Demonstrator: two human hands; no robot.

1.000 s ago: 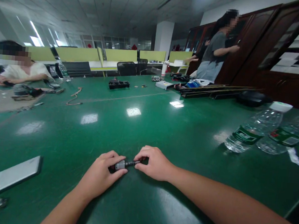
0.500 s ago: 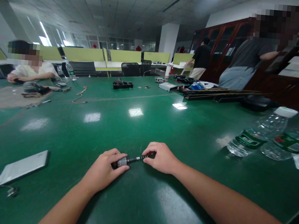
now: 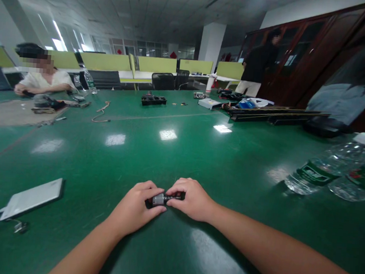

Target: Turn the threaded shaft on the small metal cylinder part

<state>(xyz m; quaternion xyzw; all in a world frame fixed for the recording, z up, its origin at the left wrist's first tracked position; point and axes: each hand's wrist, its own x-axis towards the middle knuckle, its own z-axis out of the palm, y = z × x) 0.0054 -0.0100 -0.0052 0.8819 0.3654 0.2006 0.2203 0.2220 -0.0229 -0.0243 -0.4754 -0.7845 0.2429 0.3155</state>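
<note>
My left hand [image 3: 135,207] is closed around a small silver-grey cylinder with a thin shaft, which looks like a small motor [image 3: 158,199]. It is held low over the green table [image 3: 155,160], its shaft end toward the right. From the other side my right hand [image 3: 194,201] pinches a small dark coiled piece, like a spring [image 3: 173,197], at the shaft. The two hands are close together, thumbs and index fingers nearly meeting. Fingers cover much of the spring and the far end of the motor.
At left lies a white flat box-like device [image 3: 33,198] with a cable. Clear water bottles [image 3: 313,176] stand at right. Farther back are a black tray [image 3: 153,101], a cord [image 3: 99,115] and dark long bars [image 3: 267,114]. A seated person [image 3: 45,78] is across the table; others stand at right.
My right hand has moved left toward the motor, bringing the spring over the shaft, which showed bare before. The view has turned slightly. The standing people at right have shifted.
</note>
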